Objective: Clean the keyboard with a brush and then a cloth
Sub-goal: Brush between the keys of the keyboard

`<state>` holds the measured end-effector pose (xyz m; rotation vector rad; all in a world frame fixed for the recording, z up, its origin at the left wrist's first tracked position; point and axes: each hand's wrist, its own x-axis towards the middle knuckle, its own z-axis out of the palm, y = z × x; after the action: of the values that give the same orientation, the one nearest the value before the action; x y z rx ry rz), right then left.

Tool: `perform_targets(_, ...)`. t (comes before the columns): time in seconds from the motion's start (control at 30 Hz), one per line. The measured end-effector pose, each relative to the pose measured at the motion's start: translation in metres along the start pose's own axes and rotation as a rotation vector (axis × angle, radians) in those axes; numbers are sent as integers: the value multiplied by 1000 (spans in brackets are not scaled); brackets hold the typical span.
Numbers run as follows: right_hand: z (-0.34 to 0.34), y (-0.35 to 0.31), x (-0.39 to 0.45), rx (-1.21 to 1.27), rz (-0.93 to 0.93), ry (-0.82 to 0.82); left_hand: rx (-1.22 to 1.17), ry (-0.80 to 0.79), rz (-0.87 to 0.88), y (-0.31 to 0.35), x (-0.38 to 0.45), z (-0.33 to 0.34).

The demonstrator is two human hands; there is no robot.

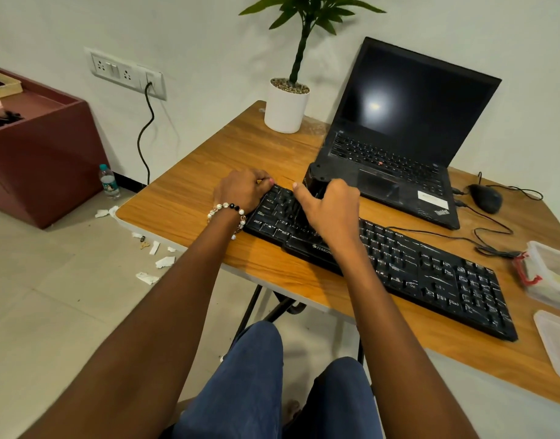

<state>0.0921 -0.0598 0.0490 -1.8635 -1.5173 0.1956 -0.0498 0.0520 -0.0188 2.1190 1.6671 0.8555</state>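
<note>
A black keyboard (pixel 431 274), streaked with white dust, lies diagonally on the wooden table (pixel 183 198). My left hand (pixel 240 190), with a bead bracelet at the wrist, curls over the keyboard's far left corner and holds it down. My right hand (pixel 332 210) grips a black brush (pixel 316 180) over the keyboard's left half, index finger stretched out along it. The brush's lower end rests on the keys and is mostly hidden by the hand. No cloth is visible.
An open black laptop (pixel 399 122) stands just behind the keyboard, with a wired mouse (pixel 485 198) to its right. A potted plant (pixel 285 112) is at the table's back. A clear plastic box (pixel 548 274) and its lid (pixel 557 343) sit at the right edge. Paper scraps (pixel 164 261) litter the floor.
</note>
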Motion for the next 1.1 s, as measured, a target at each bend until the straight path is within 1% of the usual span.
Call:
perform_targets(0.07, -7, 0, 6, 64, 86, -90, -4, 12, -8, 0, 0, 0)
perform_targets(0.13, -15, 0, 11, 216, 170, -153, 0, 20, -15, 1, -1, 0)
perform_targets(0.17, -17, 1, 12, 257, 181, -142, 2, 19, -17, 2, -1, 0)
perform_targets(0.3, -4, 3, 12, 256, 148, 38, -5, 17, -12, 2, -3, -1)
perform_targets(0.43, 11, 2, 5, 186, 10, 53, 2, 12, -14, 3, -3, -2)
perform_targets(0.5, 13, -1, 4, 138, 12, 19, 11, 13, -16, 4, -3, -3)
perform_targets(0.57, 8, -4, 8, 95, 57, -59, 21, 7, -15, 5, -3, -3)
perform_targets(0.6, 4, -7, 11, 101, 80, -107, 24, 4, -13, 5, -4, -4)
perform_targets(0.67, -4, -10, 18, 187, 125, -169, 18, 0, -11, 6, -5, -4)
perform_targets(0.7, -5, -10, 20, 224, 140, -161, 12, -1, -14, 6, -5, -5)
perform_targets(0.77, -2, -9, 22, 227, 134, -78, 1, -3, -29, 6, -6, -6)
perform_targets(0.83, 4, -7, 18, 170, 92, -11, -3, -4, -38, 7, -6, -6)
perform_targets(0.9, 9, -7, 13, 121, 66, -9, -2, -6, -41, 8, -7, -6)
perform_targets(1.0, 3, -13, 13, 65, 69, -102, 4, -6, -41, 8, -6, -7)
perform_targets(1.07, -4, -15, 18, 157, 111, -191, -1, -13, -39, 8, -6, -7)
perform_targets(1.1, -7, -16, 20, 222, 132, -211, -5, -16, -41, 8, -7, -8)
